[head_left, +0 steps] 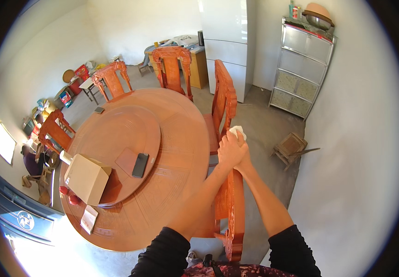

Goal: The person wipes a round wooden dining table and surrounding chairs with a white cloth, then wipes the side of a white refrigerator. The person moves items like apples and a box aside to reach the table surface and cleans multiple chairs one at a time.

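My left hand [230, 149] and my right hand [244, 155] are pressed together, overlapping, above the top of a carved reddish wooden chair [236, 194]. A white cloth or wad of tissue [237, 131] sticks out beyond the fingers, between the two hands. Which hand grips it cannot be told, as the fingers hide one another. Another carved chair [224, 97] stands just beyond the hands. To their left is a round wooden table [185, 138] with a raised turntable [130, 121]. A dark smartphone [140, 165] and an opened cardboard box [87, 178] rest on the turntable.
More carved chairs [173, 69] surround the table's far side. A small wooden stool [289, 147] and a metal-framed cabinet [300, 65] stand along the right wall, near a tall refrigerator [225, 52]. At far left, a person [33, 161] sits near the window.
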The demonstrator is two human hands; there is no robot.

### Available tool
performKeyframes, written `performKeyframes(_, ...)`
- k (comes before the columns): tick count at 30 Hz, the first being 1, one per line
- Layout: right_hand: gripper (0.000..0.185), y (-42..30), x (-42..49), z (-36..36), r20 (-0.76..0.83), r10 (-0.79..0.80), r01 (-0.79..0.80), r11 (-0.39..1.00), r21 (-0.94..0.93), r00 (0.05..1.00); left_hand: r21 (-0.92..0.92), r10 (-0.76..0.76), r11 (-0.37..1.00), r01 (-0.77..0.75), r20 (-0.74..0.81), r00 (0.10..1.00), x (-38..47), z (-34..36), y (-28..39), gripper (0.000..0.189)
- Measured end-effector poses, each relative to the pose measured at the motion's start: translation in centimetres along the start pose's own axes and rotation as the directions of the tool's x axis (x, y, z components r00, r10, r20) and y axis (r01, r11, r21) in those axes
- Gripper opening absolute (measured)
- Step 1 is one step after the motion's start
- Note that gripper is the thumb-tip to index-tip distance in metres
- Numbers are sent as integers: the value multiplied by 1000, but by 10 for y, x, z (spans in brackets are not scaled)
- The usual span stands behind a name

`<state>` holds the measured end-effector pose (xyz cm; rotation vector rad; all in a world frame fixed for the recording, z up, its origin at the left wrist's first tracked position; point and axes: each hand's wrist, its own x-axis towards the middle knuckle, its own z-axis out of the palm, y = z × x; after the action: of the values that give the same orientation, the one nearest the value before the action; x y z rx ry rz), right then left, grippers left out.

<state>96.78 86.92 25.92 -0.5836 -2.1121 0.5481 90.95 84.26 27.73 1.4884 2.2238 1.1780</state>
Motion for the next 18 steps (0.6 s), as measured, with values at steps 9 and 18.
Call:
performKeyframes(9, 46, -34, -41, -16, -50, 25, -33, 987, -154, 998, -128, 104, 987, -93, 84, 991, -50, -15, 3, 71)
performKeyframes(18, 40, -114, -139, -32, -66, 58, -78, 930, -360, 996, -160, 229, 963, -215, 74, 971, -179, -42, 10, 81)
